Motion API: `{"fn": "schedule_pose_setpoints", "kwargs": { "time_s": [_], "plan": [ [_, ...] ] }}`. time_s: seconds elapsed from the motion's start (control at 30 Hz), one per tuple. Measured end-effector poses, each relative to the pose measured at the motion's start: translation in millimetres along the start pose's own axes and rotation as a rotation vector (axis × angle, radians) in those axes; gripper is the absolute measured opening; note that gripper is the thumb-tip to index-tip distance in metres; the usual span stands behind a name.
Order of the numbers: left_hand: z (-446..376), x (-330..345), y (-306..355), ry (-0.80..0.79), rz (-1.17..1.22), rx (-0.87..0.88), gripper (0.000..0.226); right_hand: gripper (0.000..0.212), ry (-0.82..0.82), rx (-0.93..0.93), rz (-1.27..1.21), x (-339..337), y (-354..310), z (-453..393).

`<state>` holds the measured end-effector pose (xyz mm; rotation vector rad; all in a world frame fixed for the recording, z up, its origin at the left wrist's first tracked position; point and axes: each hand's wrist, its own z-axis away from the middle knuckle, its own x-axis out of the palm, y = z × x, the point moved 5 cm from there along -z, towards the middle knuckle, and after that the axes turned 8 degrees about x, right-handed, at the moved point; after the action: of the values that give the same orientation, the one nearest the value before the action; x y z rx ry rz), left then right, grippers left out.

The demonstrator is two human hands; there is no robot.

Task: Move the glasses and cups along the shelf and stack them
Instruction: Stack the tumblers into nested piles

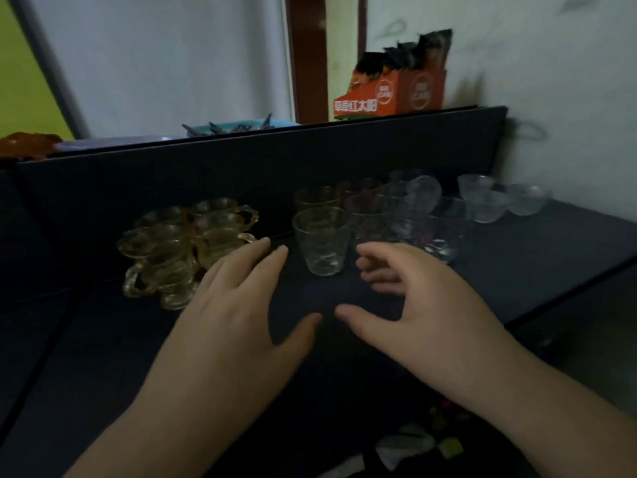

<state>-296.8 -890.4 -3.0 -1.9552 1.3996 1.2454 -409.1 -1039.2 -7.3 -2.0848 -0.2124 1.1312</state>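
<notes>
shelf (344,339): dark, dim; clear glass is hard to see.
amber cups (186,243): stacked left, just beside left hand (234,305), spread, empty; a knock could topple them.
clear glass (322,239): between hands.
right hand (413,298): curled apart, holding nothing; may clip neighbours.
</notes>
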Motion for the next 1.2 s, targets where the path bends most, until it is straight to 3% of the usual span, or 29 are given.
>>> {"fn": "schedule_pose_setpoints", "kwargs": {
  "time_s": [0.23, 0.47, 0.87, 1.2],
  "plan": [
    [-0.2, 29.9, 40.3, -0.031, 0.138, 0.04, 0.082, 0.066, 0.168, -0.002, 0.213, -61.2, 38.9, 30.8],
    [-49.2, 50.1, 78.3, -0.01, 0.106, 0.042, 0.082, 0.061, 0.218, -0.038, 0.348, -115.1, 88.5, -10.7],
    [-109.8, 86.5, 106.7, -0.006, -0.224, -0.282, 0.088, 0.089, -0.182, -0.248, 0.472, -119.9, 136.9, -119.4],
    [-103.2, 82.7, 109.8, -0.027, -0.238, -0.307, 0.086, 0.09, -0.246, -0.273, 0.39, -99.6, 135.1, -139.0]
  ]
}}
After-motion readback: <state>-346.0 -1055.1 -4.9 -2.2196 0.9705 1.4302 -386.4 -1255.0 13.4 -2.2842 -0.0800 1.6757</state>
